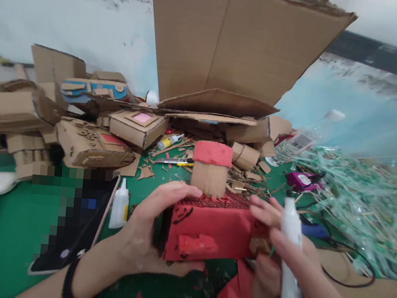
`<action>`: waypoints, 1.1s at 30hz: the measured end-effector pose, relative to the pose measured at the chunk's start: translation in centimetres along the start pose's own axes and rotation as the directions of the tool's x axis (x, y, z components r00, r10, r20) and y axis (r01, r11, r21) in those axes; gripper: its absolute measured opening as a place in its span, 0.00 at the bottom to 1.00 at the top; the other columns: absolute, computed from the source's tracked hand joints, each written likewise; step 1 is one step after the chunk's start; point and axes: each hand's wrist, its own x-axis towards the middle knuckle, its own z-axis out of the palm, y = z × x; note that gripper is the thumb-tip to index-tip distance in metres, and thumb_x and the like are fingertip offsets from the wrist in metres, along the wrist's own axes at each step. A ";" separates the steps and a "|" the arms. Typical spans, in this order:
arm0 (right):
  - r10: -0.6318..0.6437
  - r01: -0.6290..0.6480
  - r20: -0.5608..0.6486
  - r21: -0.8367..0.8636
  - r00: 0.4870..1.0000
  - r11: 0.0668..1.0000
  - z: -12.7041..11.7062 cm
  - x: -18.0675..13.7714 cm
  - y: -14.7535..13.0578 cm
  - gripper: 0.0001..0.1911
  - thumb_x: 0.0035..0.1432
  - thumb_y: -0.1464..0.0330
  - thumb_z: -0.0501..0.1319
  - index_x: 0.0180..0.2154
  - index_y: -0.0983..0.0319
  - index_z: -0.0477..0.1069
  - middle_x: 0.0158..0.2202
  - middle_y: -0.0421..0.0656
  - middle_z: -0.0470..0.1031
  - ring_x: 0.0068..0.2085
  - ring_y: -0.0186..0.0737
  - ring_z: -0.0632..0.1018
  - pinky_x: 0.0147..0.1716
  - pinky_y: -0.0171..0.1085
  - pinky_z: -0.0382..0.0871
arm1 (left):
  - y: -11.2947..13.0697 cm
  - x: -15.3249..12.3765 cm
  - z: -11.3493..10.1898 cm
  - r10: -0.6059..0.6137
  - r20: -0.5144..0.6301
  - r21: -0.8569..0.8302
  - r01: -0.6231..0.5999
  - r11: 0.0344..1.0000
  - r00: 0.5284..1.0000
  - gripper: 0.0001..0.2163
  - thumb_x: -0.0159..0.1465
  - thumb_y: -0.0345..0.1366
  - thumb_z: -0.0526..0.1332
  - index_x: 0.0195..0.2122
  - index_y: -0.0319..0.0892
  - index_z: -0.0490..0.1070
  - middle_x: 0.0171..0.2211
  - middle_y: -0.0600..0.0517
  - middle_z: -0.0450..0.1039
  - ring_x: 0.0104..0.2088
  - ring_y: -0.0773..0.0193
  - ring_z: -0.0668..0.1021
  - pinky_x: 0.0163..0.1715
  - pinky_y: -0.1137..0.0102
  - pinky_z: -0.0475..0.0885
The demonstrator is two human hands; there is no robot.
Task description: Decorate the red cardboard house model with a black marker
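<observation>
A small red-papered cardboard model (226,228) is held in front of me, with black pen marks on its face and a hatched black pattern along its top edge. A raised red strip sticks out low on its front. On top stands a cardboard cylinder (209,180) with a red band. My left hand (145,237) grips the model's left end, thumb and fingers around it. My right hand (286,258) is at its right end, fingers touching it, with a white marker (291,259) held upright in the same hand. The marker's tip is blurred.
A white glue bottle (120,205) and a phone (80,227) lie at left. Behind are a cutter knife (174,161), cardboard scraps and cardboard models (92,144). Tangled green-and-clear plastic strips (350,204), a purple device (305,180) and a black cable fill the right. Red paper (234,296) lies below.
</observation>
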 end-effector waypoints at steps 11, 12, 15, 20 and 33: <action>-0.037 0.040 -0.039 0.066 0.999 0.997 0.9 0.8 2.9 0.24 0.70 0.63 0.69 0.64 0.57 0.73 0.57 0.52 0.81 0.57 0.52 0.84 0.54 0.52 0.85 | -1.4 -0.6 0.2 -0.210 -0.091 0.109 0.219 0.970 0.973 0.49 0.68 0.44 0.77 0.81 0.52 0.46 0.78 0.33 0.59 0.76 0.40 0.69 0.73 0.40 0.70; -0.040 0.041 -0.025 0.057 0.999 0.998 0.9 0.8 2.8 0.25 0.69 0.61 0.70 0.64 0.57 0.73 0.58 0.53 0.79 0.58 0.53 0.84 0.56 0.54 0.84 | -1.4 -0.6 0.4 -0.241 -0.118 0.132 0.256 0.958 0.963 0.47 0.70 0.44 0.75 0.81 0.52 0.46 0.78 0.33 0.59 0.76 0.41 0.69 0.72 0.41 0.71; -0.106 0.106 0.010 0.028 0.994 0.994 0.8 1.2 2.3 0.27 0.68 0.59 0.71 0.65 0.56 0.71 0.60 0.54 0.78 0.61 0.56 0.83 0.56 0.56 0.84 | -1.3 -0.6 0.7 -0.263 -0.178 0.228 0.299 0.927 0.948 0.44 0.70 0.45 0.74 0.80 0.51 0.50 0.75 0.36 0.65 0.74 0.42 0.72 0.68 0.44 0.76; -0.173 0.167 0.091 0.072 0.981 0.983 -0.5 1.9 -0.5 0.30 0.73 0.56 0.67 0.70 0.57 0.67 0.67 0.58 0.76 0.68 0.58 0.80 0.48 0.48 0.90 | -1.2 0.6 0.0 -0.285 -0.263 0.319 0.362 0.876 0.922 0.26 0.74 0.41 0.69 0.70 0.47 0.65 0.64 0.41 0.75 0.63 0.48 0.81 0.55 0.54 0.83; 0.195 -0.190 0.013 0.314 0.981 0.930 -3.2 4.8 -1.2 0.23 0.75 0.50 0.63 0.65 0.49 0.76 0.60 0.48 0.82 0.41 0.45 0.90 0.39 0.42 0.89 | 7.4 5.1 -2.8 -0.574 0.261 0.131 0.561 0.818 0.776 0.27 0.72 0.58 0.66 0.66 0.49 0.71 0.64 0.43 0.78 0.63 0.42 0.81 0.62 0.49 0.80</action>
